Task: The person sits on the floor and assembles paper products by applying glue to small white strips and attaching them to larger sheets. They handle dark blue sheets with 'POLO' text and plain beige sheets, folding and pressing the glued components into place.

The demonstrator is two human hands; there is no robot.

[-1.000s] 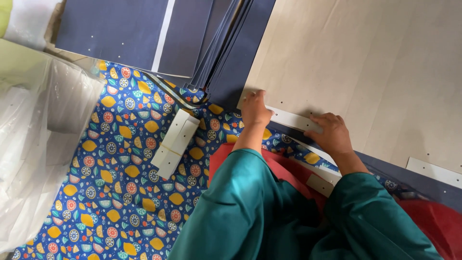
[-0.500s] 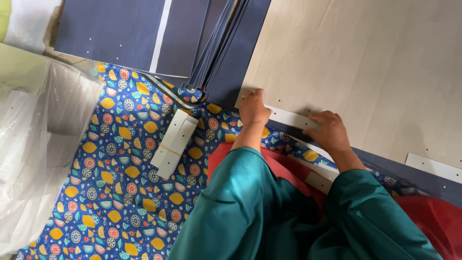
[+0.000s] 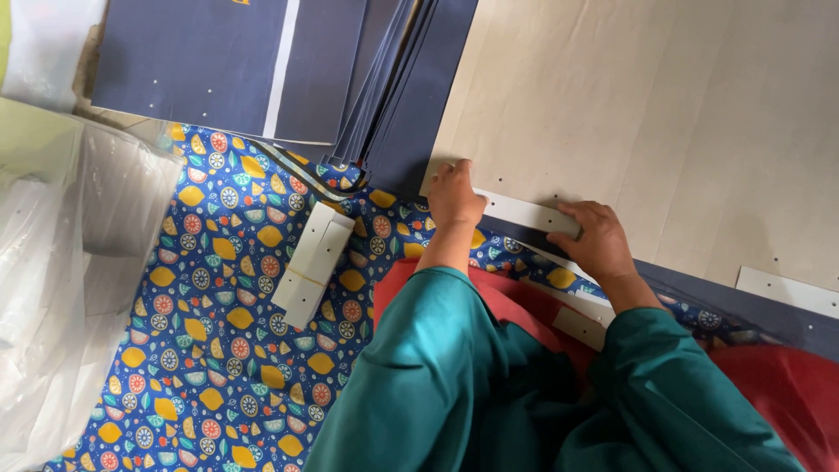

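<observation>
From the head view, our left hand (image 3: 454,194) and right hand (image 3: 598,238) press flat, fingers spread, on a white strip (image 3: 527,212) along the near edge of the beige sheet (image 3: 664,122). We seem to be sticking it down, and next comes firm, even pressure. Spare strips (image 3: 312,263) lie left on the cloth (image 3: 210,332).

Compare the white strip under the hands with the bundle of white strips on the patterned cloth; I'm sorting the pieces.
The white strip is a single piece, lying flat along the beige sheet's edge, pressed by the left hand and right hand. The bundle of strips is several pieces stacked, lying untouched on the patterned cloth, and angled more steeply. Both are white, narrow and rectangular.
</observation>
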